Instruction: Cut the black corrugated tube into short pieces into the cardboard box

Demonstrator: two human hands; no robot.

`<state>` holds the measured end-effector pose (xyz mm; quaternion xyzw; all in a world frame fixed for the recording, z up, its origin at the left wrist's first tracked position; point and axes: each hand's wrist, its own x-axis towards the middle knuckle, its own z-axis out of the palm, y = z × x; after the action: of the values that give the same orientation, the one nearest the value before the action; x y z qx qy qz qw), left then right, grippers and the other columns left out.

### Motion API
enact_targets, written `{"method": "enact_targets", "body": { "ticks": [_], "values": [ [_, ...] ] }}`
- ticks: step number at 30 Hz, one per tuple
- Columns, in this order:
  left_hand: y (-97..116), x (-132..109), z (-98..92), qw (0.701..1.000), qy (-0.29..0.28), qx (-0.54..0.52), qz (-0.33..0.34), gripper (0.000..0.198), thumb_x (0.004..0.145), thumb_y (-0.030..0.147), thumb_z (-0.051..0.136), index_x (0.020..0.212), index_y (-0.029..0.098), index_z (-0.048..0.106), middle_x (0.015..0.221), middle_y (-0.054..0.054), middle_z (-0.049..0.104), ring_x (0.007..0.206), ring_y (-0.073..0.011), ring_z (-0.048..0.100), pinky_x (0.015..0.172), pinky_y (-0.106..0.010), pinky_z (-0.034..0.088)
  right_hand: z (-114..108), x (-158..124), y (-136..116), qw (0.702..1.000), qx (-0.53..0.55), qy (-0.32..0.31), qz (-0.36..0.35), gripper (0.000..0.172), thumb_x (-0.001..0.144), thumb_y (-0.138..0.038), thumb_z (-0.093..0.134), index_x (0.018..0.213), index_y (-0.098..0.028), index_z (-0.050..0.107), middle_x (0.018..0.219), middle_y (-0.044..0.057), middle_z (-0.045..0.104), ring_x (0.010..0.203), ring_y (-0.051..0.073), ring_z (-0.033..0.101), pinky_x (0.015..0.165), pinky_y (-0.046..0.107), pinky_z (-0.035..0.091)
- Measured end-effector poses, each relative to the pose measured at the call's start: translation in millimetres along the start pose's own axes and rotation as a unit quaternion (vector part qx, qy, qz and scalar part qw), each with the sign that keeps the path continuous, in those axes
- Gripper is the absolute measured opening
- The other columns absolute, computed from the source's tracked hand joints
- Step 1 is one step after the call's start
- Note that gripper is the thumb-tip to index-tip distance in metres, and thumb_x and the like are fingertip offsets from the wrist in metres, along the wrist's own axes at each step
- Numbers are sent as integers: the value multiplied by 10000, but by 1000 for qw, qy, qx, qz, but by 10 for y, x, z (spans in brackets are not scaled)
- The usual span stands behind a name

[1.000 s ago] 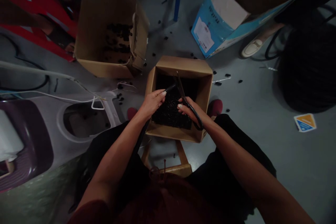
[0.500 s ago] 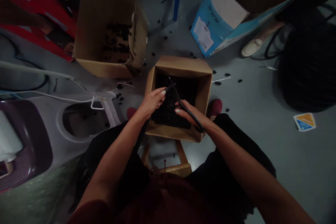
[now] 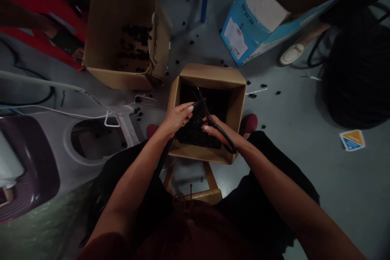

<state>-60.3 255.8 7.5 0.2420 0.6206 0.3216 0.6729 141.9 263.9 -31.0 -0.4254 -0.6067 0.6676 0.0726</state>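
Note:
My left hand (image 3: 178,118) is closed on a black strip (image 3: 198,102), whose end points up and right over the open cardboard box (image 3: 207,154). A darker length of it hangs from under that hand toward my lap. In my right hand (image 3: 219,128) is a pair of dark scissors (image 3: 225,135), blades pointing up and left and crossing the strip near its end. Small black pieces (image 3: 201,132) lie in the box below both hands.
Another cardboard box (image 3: 118,79) with black pieces stands at upper left, near a person's foot. A blue carton (image 3: 240,32) is at upper right, beside a person's shoe (image 3: 291,54). A black coil (image 3: 359,85) lies far right. A grey plastic stool (image 3: 65,138) stands left.
The strip's end reaches slightly farther up and right past the scissor blades. My hands stay nearly where they were, and the whole view has shifted a little.

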Motion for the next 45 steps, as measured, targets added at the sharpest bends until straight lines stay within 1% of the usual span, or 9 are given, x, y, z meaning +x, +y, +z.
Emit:
{"method": "enact_targets", "body": {
  "ticks": [4, 7, 10, 16, 24, 29, 34, 40, 45],
  "values": [
    [-41, 24, -5, 999, -8, 46, 16, 464, 813, 367, 567, 1196, 110, 623, 617, 35, 431, 476, -33, 313, 437, -170, 202, -4, -18, -55, 999, -32, 11, -13, 482, 820, -532, 558, 1143, -188, 463, 1013, 85, 594, 875, 198, 581, 777, 353, 477],
    [-66, 37, -19, 996, -12, 84, 38, 430, 823, 367, 546, 1166, 129, 646, 614, 31, 442, 496, -46, 316, 457, -178, 224, 16, -14, -54, 998, -57, 22, -12, 457, 819, -514, 555, 1126, -189, 466, 947, 70, 599, 805, 187, 571, 716, 335, 469],
    [-66, 30, -26, 993, -17, 106, 51, 417, 828, 367, 534, 1144, 126, 659, 610, 31, 454, 511, -55, 325, 485, -187, 251, 38, -9, -42, 995, -95, 36, -5, 421, 823, -496, 552, 1093, -182, 476, 927, 71, 600, 783, 189, 572, 703, 331, 457],
    [-19, -1, -18, 991, -20, 122, 51, 401, 826, 359, 529, 1113, 117, 671, 591, 42, 443, 506, -58, 322, 505, -204, 270, 39, -32, -88, 987, -140, 76, 7, 297, 869, -445, 490, 1040, -203, 502, 931, 65, 628, 796, 200, 591, 729, 323, 441],
    [-48, 3, -27, 992, -15, 114, 44, 393, 836, 359, 522, 1128, 138, 666, 603, 40, 439, 493, -53, 311, 473, -198, 246, 49, -43, -107, 985, -149, 85, 19, 202, 868, -401, 466, 937, -218, 516, 755, 23, 608, 650, 172, 558, 628, 282, 405],
    [-76, 26, -21, 995, -9, 99, 27, 398, 833, 349, 524, 1135, 126, 657, 596, 41, 428, 479, -49, 304, 453, -191, 224, 59, -40, -100, 984, -157, 85, 23, 197, 866, -404, 458, 901, -220, 518, 715, 13, 585, 617, 166, 536, 608, 278, 383],
    [-124, 74, -37, 994, 5, 104, 32, 376, 821, 333, 528, 1093, 118, 671, 577, 45, 428, 481, -54, 306, 478, -200, 252, 88, -36, -50, 980, -166, 103, 27, 196, 862, -411, 461, 880, -226, 524, 704, 9, 582, 610, 165, 536, 608, 274, 377],
    [-172, 97, -57, 992, 14, 117, 38, 389, 818, 348, 523, 1100, 122, 668, 577, 43, 440, 492, -59, 320, 492, -198, 261, 68, -26, -20, 980, -170, 96, 27, 220, 859, -426, 462, 860, -218, 533, 694, 7, 585, 602, 159, 535, 588, 258, 365],
    [-165, 100, -38, 992, 5, 121, 29, 363, 835, 302, 505, 1108, 127, 665, 582, 46, 439, 486, -55, 329, 501, -197, 270, 38, -14, -36, 978, -174, 98, 55, 237, 844, -433, 483, 842, -206, 548, 696, 4, 592, 608, 149, 539, 586, 247, 369]
  ]
}}
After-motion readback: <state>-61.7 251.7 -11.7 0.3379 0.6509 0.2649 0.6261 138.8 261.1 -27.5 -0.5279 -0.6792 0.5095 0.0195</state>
